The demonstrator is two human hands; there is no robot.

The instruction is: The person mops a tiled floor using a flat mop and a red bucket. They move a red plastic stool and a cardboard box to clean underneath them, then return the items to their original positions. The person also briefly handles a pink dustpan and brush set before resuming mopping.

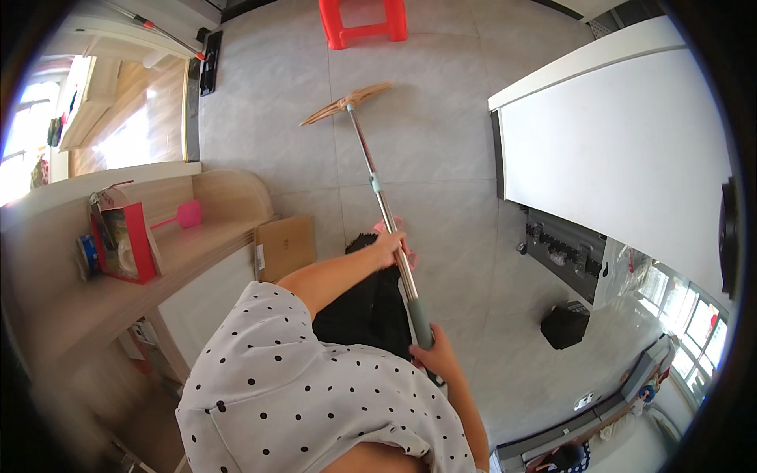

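Note:
A mop point(386, 209) with a long metal pole slants across the middle of the view. Its flat, brownish head point(345, 104) rests on the grey tiled floor ahead of me. My left hand point(388, 249) is wrapped round the metal pole about midway along it. Lower down, my right hand point(438, 356) grips the grey-green handle end point(420, 322), close to my body. Pink footwear point(413, 258) shows beneath the pole, partly hidden by my left hand.
A red plastic stool point(364, 33) stands far ahead. To the left are a wooden shelf unit point(229, 201) and a cardboard box point(285, 246). A white cabinet point(607, 130), a dark grey case point(561, 251) and a black bin-like object point(564, 325) are on the right.

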